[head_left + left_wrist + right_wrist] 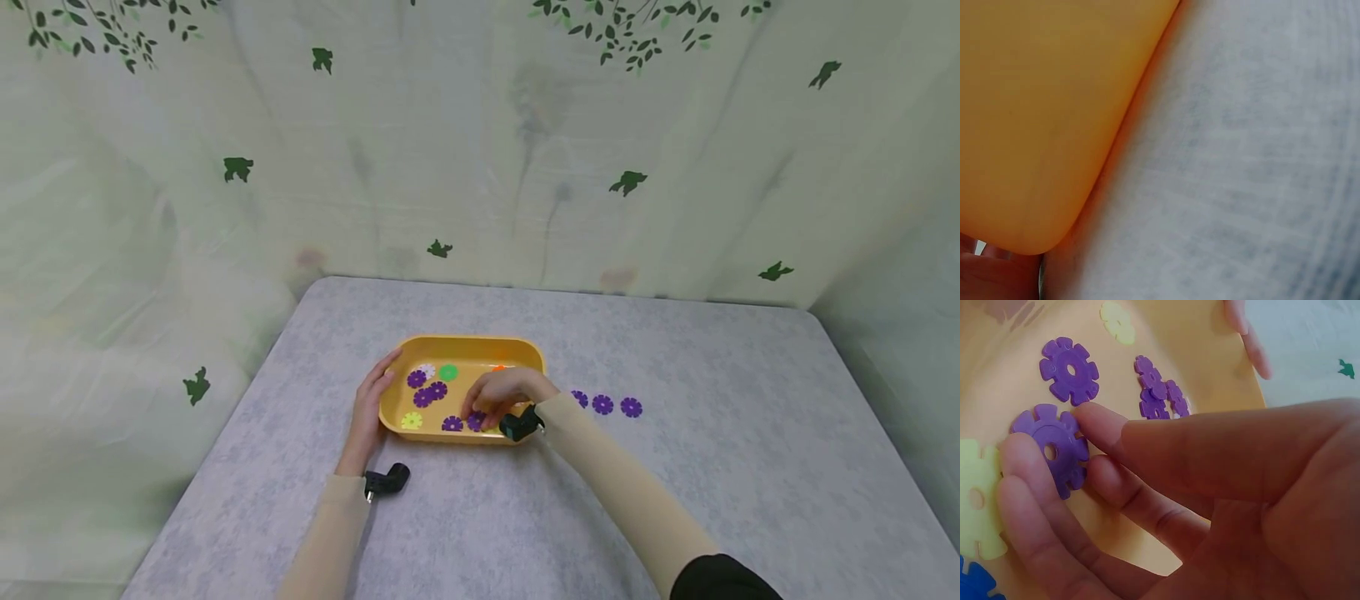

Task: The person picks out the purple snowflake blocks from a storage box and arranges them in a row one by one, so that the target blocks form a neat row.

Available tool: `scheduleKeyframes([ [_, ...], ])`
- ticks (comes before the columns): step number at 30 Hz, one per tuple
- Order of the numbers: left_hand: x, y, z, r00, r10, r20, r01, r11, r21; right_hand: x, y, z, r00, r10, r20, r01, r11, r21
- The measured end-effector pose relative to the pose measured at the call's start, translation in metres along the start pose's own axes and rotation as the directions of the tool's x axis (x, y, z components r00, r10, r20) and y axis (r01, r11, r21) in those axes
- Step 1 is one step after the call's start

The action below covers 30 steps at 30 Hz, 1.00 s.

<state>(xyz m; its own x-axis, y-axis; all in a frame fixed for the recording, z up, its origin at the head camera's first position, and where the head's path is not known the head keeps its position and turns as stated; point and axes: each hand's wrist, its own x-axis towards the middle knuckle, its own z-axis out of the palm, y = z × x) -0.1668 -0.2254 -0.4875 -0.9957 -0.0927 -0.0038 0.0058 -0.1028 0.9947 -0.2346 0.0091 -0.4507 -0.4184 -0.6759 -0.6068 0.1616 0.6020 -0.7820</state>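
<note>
My right hand (pixel 501 393) reaches into the yellow tray (pixel 465 342). In the right wrist view its thumb and fingers pinch a purple notched building disc (pixel 1065 442) at the edges. A second purple disc (pixel 1070 370) lies just beyond it on the tray bottom, and a yellow disc (pixel 982 500) sits beside the fingertips. My left hand (pixel 366 417) rests against the tray's left end, its fingers extended along the rim. In the left wrist view the tray's outer wall (pixel 1047 125) covers most of that hand.
Three purple discs (pixel 603 405) lie in a row on the grey table, right of the tray. Inside the tray are a green disc (pixel 447 372), a yellow disc (pixel 412 421), a cluster of purple discs (pixel 422 398), a partly hidden orange one (pixel 498 367) and a blue one (pixel 977 581).
</note>
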Motion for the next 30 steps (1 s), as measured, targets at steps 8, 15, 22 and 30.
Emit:
scheduleKeyframes([
  [8, 0.003, -0.007, -0.001, 1.000, 0.002, -0.001, -0.002, 1.000, -0.002, -0.003, 0.002, 0.001, 1.000, -0.025, -0.020, 0.024, 1.000, -0.007],
  [15, 0.007, -0.020, -0.004, 0.999, 0.039, -0.007, -0.039, 0.999, -0.020, -0.007, 0.005, -0.002, 0.989, -0.098, -0.114, 0.088, 0.992, -0.091],
  [22, 0.007, -0.020, -0.005, 1.000, 0.027, -0.014, -0.027, 1.000, 0.015, -0.023, 0.008, -0.014, 0.952, -0.222, -0.211, 0.226, 0.974, -0.007],
  [30, 0.007, -0.019, -0.005, 0.999, 0.016, -0.028, -0.016, 1.000, 0.021, -0.054, 0.025, -0.035, 0.879, -0.301, -0.368, 0.338, 0.941, 0.036],
])
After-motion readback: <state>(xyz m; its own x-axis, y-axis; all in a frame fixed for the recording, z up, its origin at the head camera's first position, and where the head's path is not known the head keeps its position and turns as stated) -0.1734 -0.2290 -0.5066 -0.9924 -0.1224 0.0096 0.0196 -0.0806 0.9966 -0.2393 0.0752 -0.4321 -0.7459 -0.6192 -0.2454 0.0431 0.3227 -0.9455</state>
